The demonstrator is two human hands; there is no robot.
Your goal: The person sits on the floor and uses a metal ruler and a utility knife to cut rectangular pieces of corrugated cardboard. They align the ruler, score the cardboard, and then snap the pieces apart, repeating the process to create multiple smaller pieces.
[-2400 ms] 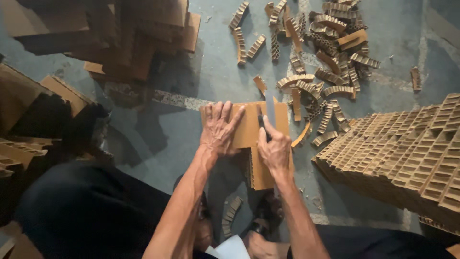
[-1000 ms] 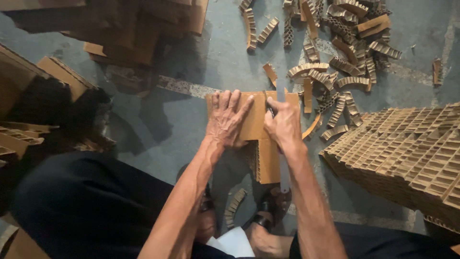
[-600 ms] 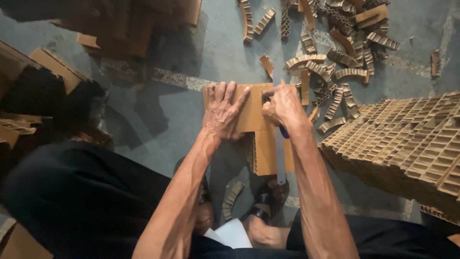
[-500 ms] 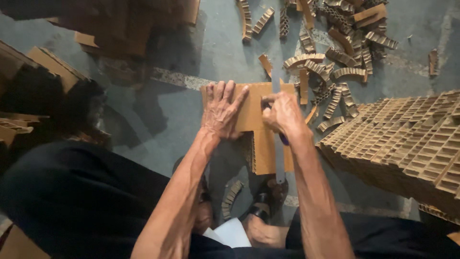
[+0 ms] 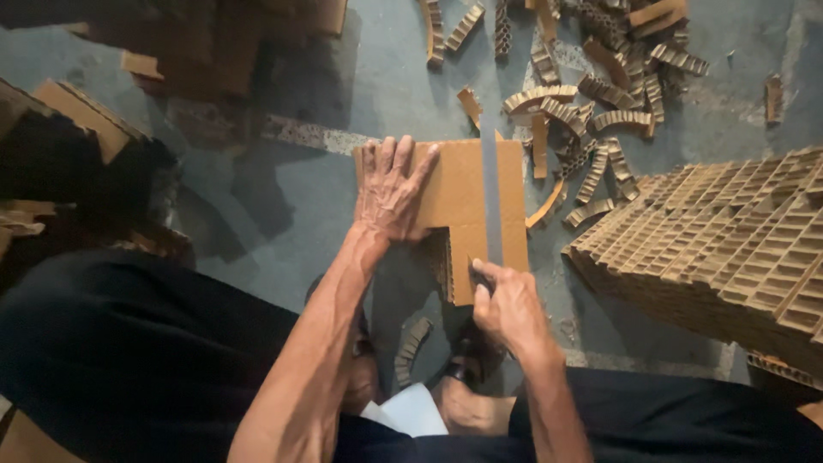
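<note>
Cutting underway, I judge: left hand [image 5: 393, 190] flat, pinning cardboard sheet [image 5: 467, 201]; right hand [image 5: 507, 307] gripping blade [image 5: 490, 193], pull toward sheet's near edge next.

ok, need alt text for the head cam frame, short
Seen from above, a person's left hand presses flat on an L-shaped block of stacked corrugated cardboard on a grey floor, while the right hand holds a long blade laid along it. Cut cardboard strips lie scattered beyond; a cardboard honeycomb grid sits at right.
</note>
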